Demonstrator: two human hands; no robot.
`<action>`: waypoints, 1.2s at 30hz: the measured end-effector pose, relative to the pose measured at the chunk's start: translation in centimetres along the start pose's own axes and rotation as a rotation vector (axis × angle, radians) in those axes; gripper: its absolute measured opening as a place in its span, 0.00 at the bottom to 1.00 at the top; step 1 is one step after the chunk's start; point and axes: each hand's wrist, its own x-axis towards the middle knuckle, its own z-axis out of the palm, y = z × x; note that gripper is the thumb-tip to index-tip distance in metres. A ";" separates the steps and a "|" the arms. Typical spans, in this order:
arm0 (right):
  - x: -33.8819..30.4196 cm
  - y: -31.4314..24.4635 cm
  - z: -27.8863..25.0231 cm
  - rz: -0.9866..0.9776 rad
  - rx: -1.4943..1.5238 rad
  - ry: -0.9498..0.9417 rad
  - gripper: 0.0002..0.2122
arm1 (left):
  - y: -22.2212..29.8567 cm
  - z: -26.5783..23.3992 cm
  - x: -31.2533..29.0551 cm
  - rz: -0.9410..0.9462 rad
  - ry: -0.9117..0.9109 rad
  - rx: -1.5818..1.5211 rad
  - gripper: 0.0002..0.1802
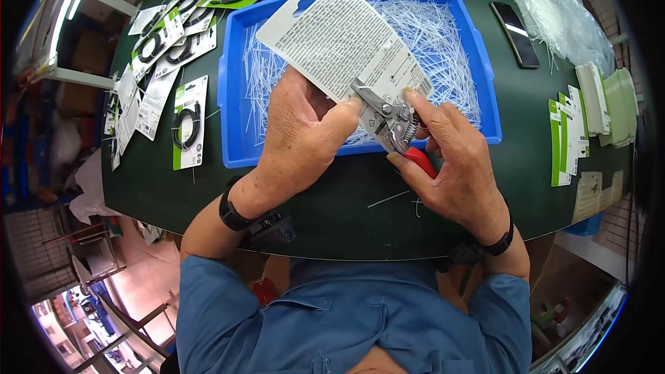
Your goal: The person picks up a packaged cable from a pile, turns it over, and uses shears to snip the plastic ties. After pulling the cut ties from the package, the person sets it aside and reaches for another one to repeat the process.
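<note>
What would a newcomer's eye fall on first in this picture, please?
Probably the white printed card in the left hand, near the centre, with red-handled cutters in the right hand over its lower part. Then the blue tray of thin white strips beneath, and the carded black cables at the upper left of the table.

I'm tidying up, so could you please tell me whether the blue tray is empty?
The blue tray is not empty: thin whitish strips lie in it, visible on both sides of the card.
</note>
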 end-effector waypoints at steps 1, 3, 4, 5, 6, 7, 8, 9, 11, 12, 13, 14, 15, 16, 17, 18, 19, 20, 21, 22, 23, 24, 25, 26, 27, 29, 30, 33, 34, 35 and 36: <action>-0.1 0.0 0.0 -0.004 -0.004 0.008 0.36 | 0.0 0.0 0.0 -0.005 -0.014 0.028 0.25; -0.1 0.2 0.1 -0.002 -0.011 0.008 0.36 | 0.3 -0.1 -0.1 -0.018 -0.035 0.101 0.24; -0.2 0.4 0.1 0.001 -0.025 0.007 0.36 | 0.4 -0.1 -0.1 -0.020 -0.035 0.104 0.24; -0.2 0.4 0.1 0.003 -0.038 0.006 0.36 | 0.5 -0.2 -0.1 -0.028 -0.044 0.121 0.24; -0.2 0.4 0.1 0.003 -0.033 0.007 0.36 | 0.5 -0.2 -0.1 -0.037 -0.052 0.139 0.24; -0.2 0.4 0.1 0.013 -0.032 0.003 0.36 | 0.5 -0.2 0.0 -0.042 -0.066 0.151 0.24; -0.3 0.3 0.1 0.022 -0.030 -0.001 0.36 | 0.4 -0.3 0.1 -0.041 -0.070 0.149 0.24; -0.3 0.2 0.0 0.030 -0.027 -0.005 0.35 | 0.4 -0.4 0.1 -0.047 -0.071 0.142 0.24; -0.3 0.5 0.4 0.017 -0.020 0.014 0.35 | 0.3 -0.5 0.3 -0.058 -0.074 0.131 0.23; -0.4 0.9 0.6 0.000 -0.013 0.025 0.35 | 0.3 -0.5 0.3 -0.056 -0.076 0.131 0.23; -0.5 1.0 0.7 -0.016 -0.006 0.038 0.35 | 0.4 -0.4 0.3 -0.054 -0.072 0.139 0.23; -0.4 1.0 0.6 -0.017 -0.006 0.041 0.35 | 0.4 -0.4 0.2 -0.052 -0.069 0.148 0.23; -0.4 0.8 0.5 -0.006 -0.001 0.035 0.35 | 0.5 -0.4 0.3 -0.049 -0.066 0.158 0.23; -0.3 0.6 0.3 0.004 0.005 0.028 0.36 | 0.6 -0.5 0.4 -0.047 -0.069 0.161 0.23; -0.2 0.5 0.3 0.011 0.012 0.022 0.36 | 0.6 -0.7 0.5 -0.051 -0.059 0.146 0.23; 0.0 0.5 0.2 0.007 0.015 0.026 0.36 | 0.6 -0.9 0.6 -0.056 -0.050 0.131 0.22; 0.0 0.5 0.1 0.000 0.030 0.054 0.35 | 0.7 -1.2 0.7 -0.060 -0.041 0.118 0.22; 0.1 0.6 0.0 -0.008 0.047 0.082 0.35 | 0.7 -1.4 0.9 -0.057 -0.040 0.126 0.22; 0.2 0.6 -0.1 -0.017 0.065 0.110 0.35 | 0.9 -1.6 1.1 -0.037 -0.032 0.103 0.21; 0.4 0.6 -0.3 -0.022 0.074 0.118 0.35 | 1.0 -1.9 1.3 -0.018 -0.025 0.083 0.21; 0.5 0.5 -0.8 -0.025 0.071 0.148 0.35 | 1.1 -2.2 1.5 0.001 -0.019 0.063 0.21; 0.6 0.4 -1.2 -0.030 0.073 0.179 0.35 | 1.4 -2.5 1.7 0.002 -0.017 0.081 0.21; 0.7 0.5 -1.4 -0.033 0.077 0.210 0.35 | 1.7 -2.8 1.9 0.025 0.004 0.078 0.20; 0.7 0.5 -1.5 -0.036 0.095 0.217 0.35 | 1.9 -3.1 2.2 0.048 0.025 0.076 0.20; 0.7 0.7 -1.4 -0.024 0.114 0.234 0.35 | 2.1 -3.4 2.3 0.068 0.045 0.075 0.19; 0.5 0.9 -1.0 0.010 0.150 0.266 0.35 | 2.3 -4.2 2.6 0.049 0.097 0.031 0.18; 0.4 0.9 -0.8 0.018 0.168 0.270 0.35 | 2.2 -4.6 2.7 0.035 0.147 -0.034 0.17; 0.0 0.7 0.1 0.047 0.248 0.172 0.34 | 0.3 -6.9 3.8 0.038 -0.038 -0.238 0.17; 0.1 0.4 0.3 0.044 0.278 0.162 0.34 | -0.5 -8.0 4.1 0.066 -0.270 -0.388 0.18; 0.1 0.2 0.2 0.011 0.255 0.095 0.35 | -1.0 -8.3 4.3 0.088 -0.514 -0.551 0.20; 0.0 -0.1 0.1 -0.024 0.233 0.029 0.35 | -1.4 -8.2 4.1 0.073 -0.505 -0.543 0.20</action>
